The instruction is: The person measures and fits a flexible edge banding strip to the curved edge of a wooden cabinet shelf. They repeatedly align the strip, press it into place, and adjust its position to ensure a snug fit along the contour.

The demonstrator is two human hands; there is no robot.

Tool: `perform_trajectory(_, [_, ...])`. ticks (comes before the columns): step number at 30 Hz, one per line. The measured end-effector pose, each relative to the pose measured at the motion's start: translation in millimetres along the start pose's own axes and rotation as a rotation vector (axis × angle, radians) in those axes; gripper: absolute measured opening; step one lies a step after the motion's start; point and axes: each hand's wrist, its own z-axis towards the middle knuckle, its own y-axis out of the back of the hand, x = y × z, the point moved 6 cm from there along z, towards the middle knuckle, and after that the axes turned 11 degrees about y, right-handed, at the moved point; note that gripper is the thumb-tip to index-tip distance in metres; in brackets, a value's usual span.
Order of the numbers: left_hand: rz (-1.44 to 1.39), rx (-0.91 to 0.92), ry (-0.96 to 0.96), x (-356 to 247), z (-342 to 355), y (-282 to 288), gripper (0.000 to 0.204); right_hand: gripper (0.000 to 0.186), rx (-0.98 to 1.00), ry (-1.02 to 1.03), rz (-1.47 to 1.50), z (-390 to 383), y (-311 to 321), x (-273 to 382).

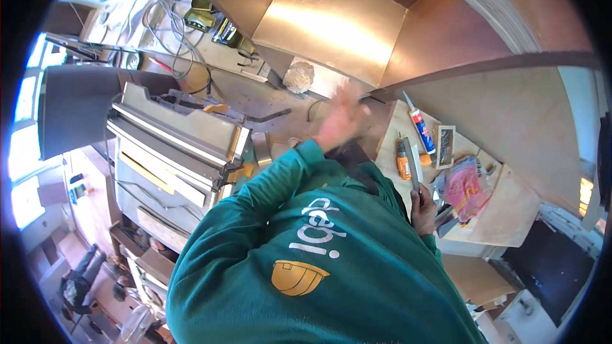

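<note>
My left hand (341, 118), blurred by motion, is raised in front of the open copper-toned cabinet (328, 13), fingers apart and holding nothing. My right hand (422, 210) grips a long narrow grey strip (412, 162) beside a plywood worktop (510, 207). On that worktop lie a caulk tube (422, 130), an orange drill (403, 160), a small framed item (446, 146) and a crumpled pink plastic bag (465, 191). A crumpled beige lump (298, 76) sits below the cabinet.
A large bench machine (172, 153) stands at my left, with hoses (166, 32) and tool cases (199, 19) on the counter behind it. A dark padded board (76, 111) is nearby. A co-worker (83, 280) is at the lower left. The cabinet's side panel (484, 102) spans the upper right.
</note>
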Motion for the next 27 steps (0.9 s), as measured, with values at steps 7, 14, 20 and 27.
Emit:
perform_trajectory(7, [0.768,-0.418,0.052,58,80,90,0.098,0.033,-0.160,-0.125,0.294,-3,-47,-69])
perform_trajectory(14, [0.273,0.346,-0.429,-15,29,-9,0.064,0.029,-0.232,-0.218,0.613,4,-94,-83])
perform_trajectory(20, [0.381,-0.228,-0.318,12,62,63,0.061,0.030,-0.267,-0.225,0.496,-17,-104,-94])
perform_trajectory(27, [0.618,0.004,-0.568,-8,71,1,0.088,0.031,-0.380,-0.336,0.508,-46,-128,-143])
